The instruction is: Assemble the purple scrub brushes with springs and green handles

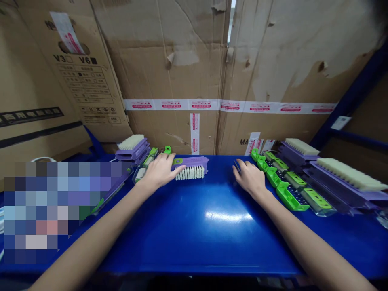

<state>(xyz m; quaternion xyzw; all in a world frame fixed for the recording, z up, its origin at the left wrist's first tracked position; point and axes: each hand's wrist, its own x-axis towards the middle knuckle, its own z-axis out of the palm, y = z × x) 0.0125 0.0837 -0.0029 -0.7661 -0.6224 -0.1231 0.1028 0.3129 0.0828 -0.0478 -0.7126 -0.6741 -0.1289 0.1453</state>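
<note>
My left hand (159, 169) reaches over a group of green and clear parts at the back left, its fingers stretched out and thumb apart. That thumb overlaps the left end of a purple brush (192, 172) with white bristles, which lies on its side. Whether it presses on the brush I cannot tell. My right hand (250, 176) is low over the blue surface with its fingers curled together. A small dark thin piece shows by its fingertips, too small to name. Just right of it stands a row of bright green curved parts (289, 198).
Clear parts with green tops (295, 178) stand beside the green row. Purple pieces with cream bristle blocks sit at far right (348, 173) and back left (131, 142). Cardboard (169, 72) walls the back of the blue table (194, 238). A pixelated patch covers the left.
</note>
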